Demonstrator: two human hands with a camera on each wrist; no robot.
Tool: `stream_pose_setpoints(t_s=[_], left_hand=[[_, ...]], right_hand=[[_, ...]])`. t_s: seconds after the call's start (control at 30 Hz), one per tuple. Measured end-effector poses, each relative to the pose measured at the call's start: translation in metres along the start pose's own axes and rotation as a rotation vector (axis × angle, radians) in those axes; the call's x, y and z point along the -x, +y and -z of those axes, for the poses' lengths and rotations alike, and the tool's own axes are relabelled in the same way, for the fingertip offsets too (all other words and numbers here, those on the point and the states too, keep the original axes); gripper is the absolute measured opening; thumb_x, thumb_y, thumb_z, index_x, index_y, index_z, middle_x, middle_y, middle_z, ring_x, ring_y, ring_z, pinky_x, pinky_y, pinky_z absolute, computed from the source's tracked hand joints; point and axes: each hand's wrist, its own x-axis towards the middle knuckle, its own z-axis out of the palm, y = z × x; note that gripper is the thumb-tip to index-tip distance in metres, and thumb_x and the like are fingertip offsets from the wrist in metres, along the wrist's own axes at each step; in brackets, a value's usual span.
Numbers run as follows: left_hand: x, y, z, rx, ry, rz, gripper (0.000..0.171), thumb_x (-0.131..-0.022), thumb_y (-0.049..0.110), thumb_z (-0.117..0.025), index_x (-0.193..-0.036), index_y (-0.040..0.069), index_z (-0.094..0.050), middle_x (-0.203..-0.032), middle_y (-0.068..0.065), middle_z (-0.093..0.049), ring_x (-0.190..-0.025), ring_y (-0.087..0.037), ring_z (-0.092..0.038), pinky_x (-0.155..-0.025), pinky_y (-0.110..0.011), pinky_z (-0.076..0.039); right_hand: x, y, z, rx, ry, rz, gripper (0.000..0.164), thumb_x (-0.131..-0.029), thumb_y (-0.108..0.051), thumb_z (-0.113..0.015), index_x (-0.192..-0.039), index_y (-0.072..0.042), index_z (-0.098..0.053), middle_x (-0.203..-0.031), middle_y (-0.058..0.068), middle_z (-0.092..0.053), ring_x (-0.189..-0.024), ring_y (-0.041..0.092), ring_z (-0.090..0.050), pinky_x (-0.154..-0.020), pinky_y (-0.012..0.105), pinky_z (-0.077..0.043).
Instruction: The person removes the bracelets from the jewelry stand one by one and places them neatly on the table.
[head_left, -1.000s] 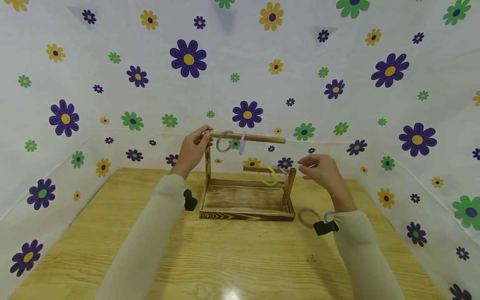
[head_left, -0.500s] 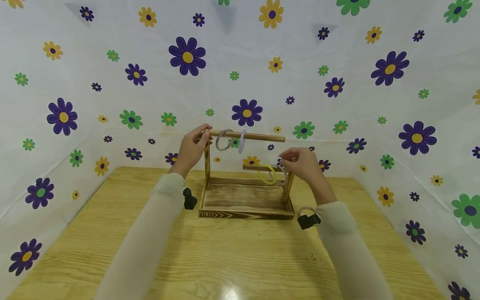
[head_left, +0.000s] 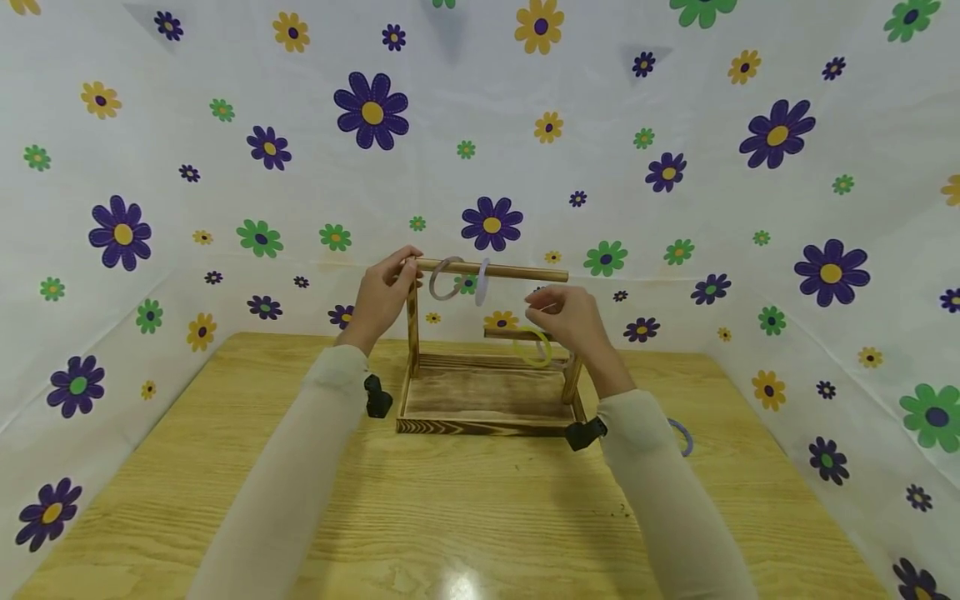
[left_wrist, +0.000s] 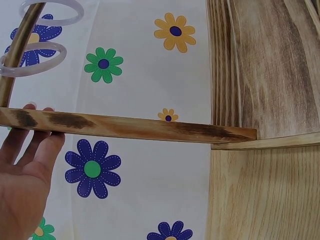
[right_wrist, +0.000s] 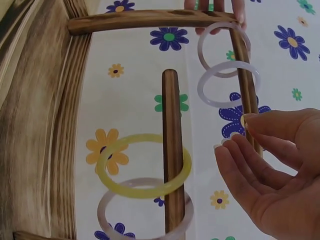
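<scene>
My left hand (head_left: 381, 298) grips the top of the tall post (head_left: 413, 333) of a wooden bangle stand, fingers wrapped behind it. From that post's upper bar (head_left: 525, 272) hang a brownish bangle (right_wrist: 200, 50) and a pale lavender bangle (right_wrist: 220, 105). A yellow bangle (right_wrist: 145, 192) and a pinkish bangle (right_wrist: 101, 206) hang on the lower bar (right_wrist: 171, 110). My right hand (head_left: 573, 317) is just above the lower bar, near the upper bar's free end. Its fingers are loosely bent, thumb apart, with nothing between them.
The stand's shallow tray base (head_left: 480, 428) rests on the wooden table (head_left: 450, 517). On the table, right of the stand, a blue bangle (head_left: 686, 437) lies partly behind my right sleeve. Flower-printed white cloth (head_left: 420, 183) encloses the back and sides.
My right hand has moved left, from beyond the short post to above the lower bar. My left hand keeps its grip on the post. The bangles on the bars hang as before.
</scene>
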Motion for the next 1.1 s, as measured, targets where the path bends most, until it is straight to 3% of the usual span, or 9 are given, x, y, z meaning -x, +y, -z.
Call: stream_pose_setpoints(t_s=[0.53,0.73,0.97,1.1], left_hand=[[-0.001,-0.001,0.0,0.016,0.0,0.012,0.043,-0.111,0.038,-0.044,-0.144,0.013,-0.058,-0.124,-0.027,-0.065,-0.119,-0.036,-0.068,-0.105,-0.048,-0.055],[0.001,0.001,0.0,0.02,-0.005,0.016,0.044,-0.112,0.038,-0.044,-0.145,0.013,-0.057,-0.125,-0.028,-0.064,-0.12,-0.039,-0.066,-0.106,-0.047,-0.055],[0.001,0.001,-0.001,-0.011,0.0,-0.029,0.046,-0.112,0.038,-0.042,-0.144,0.009,-0.057,-0.123,-0.03,-0.063,-0.118,-0.043,-0.067,-0.103,-0.047,-0.056],[0.0,0.001,-0.001,-0.003,0.002,-0.025,0.045,-0.112,0.038,-0.043,-0.144,0.01,-0.058,-0.122,-0.029,-0.064,-0.118,-0.042,-0.067,-0.103,-0.049,-0.056]], right_hand=[[-0.017,-0.014,-0.034,-0.149,0.057,0.002,0.027,-0.094,-0.018,-0.077,-0.115,-0.002,-0.073,-0.114,0.017,-0.076,-0.105,0.033,-0.074,-0.09,0.046,-0.062],[-0.021,-0.018,-0.045,-0.202,0.082,0.005,0.03,-0.093,-0.018,-0.078,-0.116,0.0,-0.072,-0.114,0.017,-0.076,-0.104,0.032,-0.075,-0.084,0.04,-0.064],[-0.025,-0.024,-0.055,-0.236,0.134,0.031,0.026,-0.091,-0.014,-0.079,-0.112,0.0,-0.074,-0.111,0.019,-0.076,-0.102,0.033,-0.075,-0.073,0.027,-0.062],[-0.027,-0.027,-0.059,-0.235,0.138,0.022,0.026,-0.09,-0.015,-0.08,-0.111,-0.002,-0.075,-0.109,0.018,-0.077,-0.101,0.032,-0.075,-0.072,0.027,-0.061]])
